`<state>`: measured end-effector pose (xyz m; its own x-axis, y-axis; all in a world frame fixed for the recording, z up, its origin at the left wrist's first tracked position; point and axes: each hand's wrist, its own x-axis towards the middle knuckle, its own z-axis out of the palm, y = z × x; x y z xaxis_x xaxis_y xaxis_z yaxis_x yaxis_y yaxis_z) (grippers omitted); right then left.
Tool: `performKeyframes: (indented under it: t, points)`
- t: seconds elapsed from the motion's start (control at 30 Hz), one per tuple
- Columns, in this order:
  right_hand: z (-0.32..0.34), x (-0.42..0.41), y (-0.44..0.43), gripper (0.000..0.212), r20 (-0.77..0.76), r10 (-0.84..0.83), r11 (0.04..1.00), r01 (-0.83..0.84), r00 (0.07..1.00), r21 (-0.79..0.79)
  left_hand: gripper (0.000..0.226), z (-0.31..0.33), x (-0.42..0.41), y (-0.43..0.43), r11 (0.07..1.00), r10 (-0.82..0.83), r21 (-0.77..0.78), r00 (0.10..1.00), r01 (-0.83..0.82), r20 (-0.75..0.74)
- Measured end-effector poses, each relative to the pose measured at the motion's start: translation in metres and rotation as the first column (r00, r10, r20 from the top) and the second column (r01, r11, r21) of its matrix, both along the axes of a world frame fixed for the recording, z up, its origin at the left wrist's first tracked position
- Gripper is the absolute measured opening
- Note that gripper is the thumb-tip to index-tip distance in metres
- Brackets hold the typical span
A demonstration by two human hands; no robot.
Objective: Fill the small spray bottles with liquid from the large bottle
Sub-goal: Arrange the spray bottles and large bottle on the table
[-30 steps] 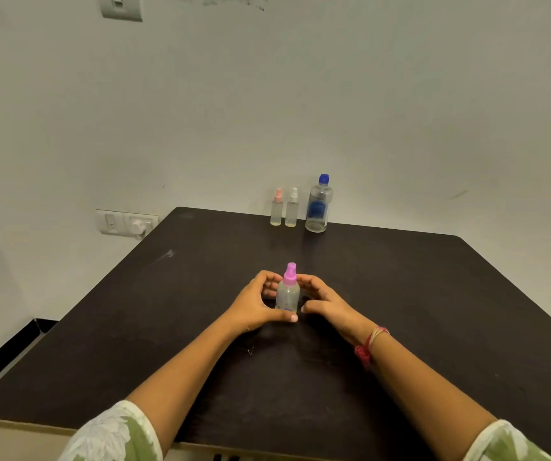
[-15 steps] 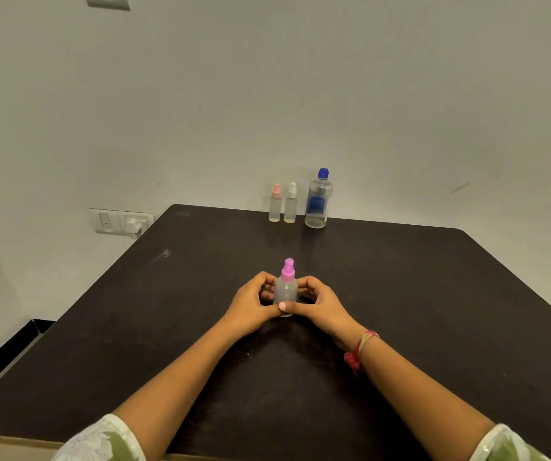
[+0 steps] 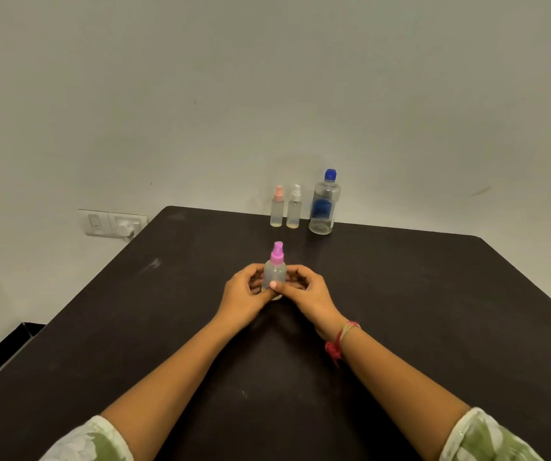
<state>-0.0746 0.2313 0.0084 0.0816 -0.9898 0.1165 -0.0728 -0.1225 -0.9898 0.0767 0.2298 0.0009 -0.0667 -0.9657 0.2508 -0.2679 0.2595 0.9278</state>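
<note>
the pink-capped spray bottle (image 3: 275, 271) stands upright on the dark table (image 3: 433, 294), just between the two hands. the left hand (image 3: 240, 296) and the right hand (image 3: 309, 291) both curl their fingers round its body, one from each side, equally near. its long axis is vertical and the cap points up. the large bottle (image 3: 324, 207) stands well apart at the far edge, a little to the right, so the right hand seems nearer to it
</note>
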Motion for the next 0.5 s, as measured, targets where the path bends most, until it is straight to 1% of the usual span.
performKeyframes:
  t: [0.17, 0.3, 0.4, 0.5]
  points:
    - [-0.004, 0.016, -0.049, 0.052, -0.110, 0.057, 0.998, -0.059, 0.992, -0.016, 0.044, 0.006, 0.018, -0.043, 0.999, 0.042, 0.012, 0.998, -0.043, 0.055]
    - [-0.006, 0.027, -0.085, 0.054, -0.085, 0.086, 0.996, -0.089, 0.993, -0.031, 0.044, 0.007, 0.027, -0.083, 0.995, 0.086, 0.035, 0.995, -0.088, 0.058]
    - [-0.007, 0.034, -0.113, 0.057, -0.066, 0.126, 0.992, -0.127, 0.990, -0.011, 0.046, 0.009, 0.030, -0.114, 0.990, 0.135, 0.041, 0.989, -0.137, 0.061]
    - [-0.009, 0.039, -0.140, 0.058, -0.054, 0.132, 0.991, -0.132, 0.990, 0.005, 0.050, 0.009, 0.030, -0.144, 0.988, 0.145, 0.041, 0.987, -0.148, 0.075]
